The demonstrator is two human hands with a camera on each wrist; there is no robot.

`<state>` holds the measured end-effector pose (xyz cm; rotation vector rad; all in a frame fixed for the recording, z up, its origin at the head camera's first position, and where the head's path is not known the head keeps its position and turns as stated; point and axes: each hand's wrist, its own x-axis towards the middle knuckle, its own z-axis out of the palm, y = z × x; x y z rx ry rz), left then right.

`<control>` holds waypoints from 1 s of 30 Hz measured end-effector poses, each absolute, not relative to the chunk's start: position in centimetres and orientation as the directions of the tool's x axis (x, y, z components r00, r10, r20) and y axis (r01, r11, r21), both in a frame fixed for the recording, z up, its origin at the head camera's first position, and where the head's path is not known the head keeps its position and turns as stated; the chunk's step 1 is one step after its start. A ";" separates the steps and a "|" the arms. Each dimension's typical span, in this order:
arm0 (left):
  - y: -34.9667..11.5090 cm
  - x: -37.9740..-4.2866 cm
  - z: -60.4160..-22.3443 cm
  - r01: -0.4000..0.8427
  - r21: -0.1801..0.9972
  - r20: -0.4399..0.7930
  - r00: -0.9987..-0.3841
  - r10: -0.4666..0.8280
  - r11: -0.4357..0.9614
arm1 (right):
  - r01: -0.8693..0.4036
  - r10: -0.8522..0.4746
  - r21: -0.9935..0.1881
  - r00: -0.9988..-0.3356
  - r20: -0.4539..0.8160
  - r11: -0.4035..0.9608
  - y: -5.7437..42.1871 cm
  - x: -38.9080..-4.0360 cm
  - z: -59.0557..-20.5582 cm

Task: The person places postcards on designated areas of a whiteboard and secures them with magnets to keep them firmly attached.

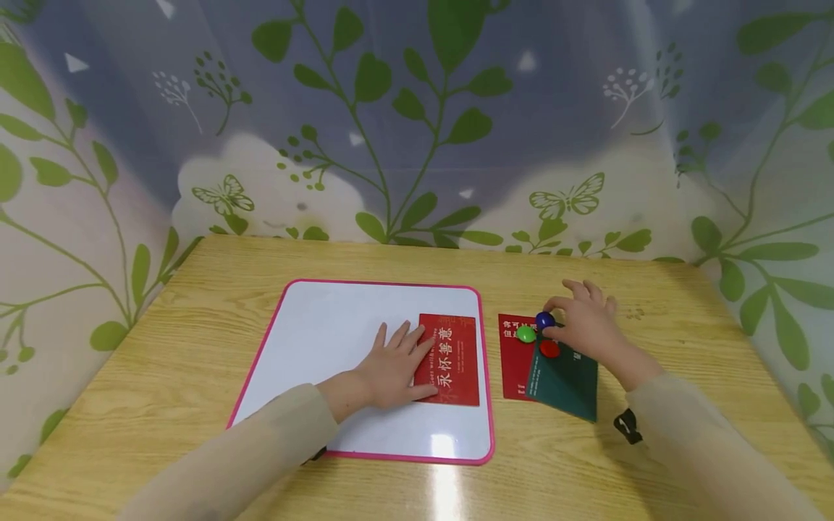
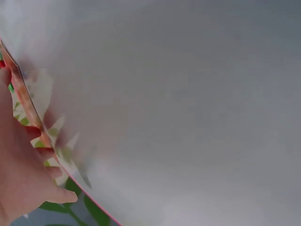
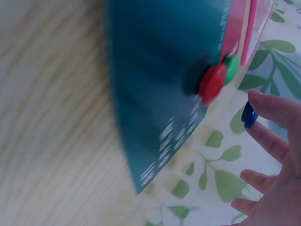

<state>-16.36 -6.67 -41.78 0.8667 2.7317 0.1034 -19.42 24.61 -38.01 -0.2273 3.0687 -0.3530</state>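
My left hand [image 1: 394,367] lies flat with fingers spread, its fingertips touching the left part of a red card [image 1: 459,365] with white characters. That card rests on the right side of a pink-edged whiteboard [image 1: 319,325]. Between thumb and index finger, my right hand [image 3: 277,150] pinches a round blue magnet [image 3: 249,115]; the other fingers are held away from it. Below this hand, a dark green card [image 1: 563,383] overlaps a second red card [image 1: 513,373]. A round red magnet [image 3: 213,84] sits on the green card, and a round green magnet [image 3: 231,68] is close beside it.
The wooden table [image 1: 215,282] carries the board on the left and the two overlapping cards just right of it. Behind the table hangs a leaf-patterned curtain [image 1: 417,145]. A black strap [image 1: 628,425] shows at the right sleeve.
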 end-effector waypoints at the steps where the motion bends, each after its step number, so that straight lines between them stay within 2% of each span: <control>1: -6.7 -16.4 -41.9 0.554 0.140 -0.240 -0.785 0.571 0.820 | -0.144 -0.154 -0.227 -0.988 -0.028 0.963 24.2 -19.5 -38.0; 15: -6.6 -16.7 -41.8 0.542 0.093 -0.307 -0.782 0.541 0.835 | -0.203 -0.227 -0.278 -0.972 -0.056 0.939 17.8 -21.4 -37.6; 21: -6.3 -17.1 -41.7 0.536 0.058 -0.340 -0.783 0.521 0.842 | -0.220 -0.245 -0.258 -0.967 -0.067 0.941 15.0 -22.1 -38.1; 30: -6.4 -17.0 -42.0 0.543 0.052 -0.324 -0.785 0.529 0.838 | -0.225 -0.256 -0.271 -0.963 -0.089 0.936 12.1 -22.7 -38.6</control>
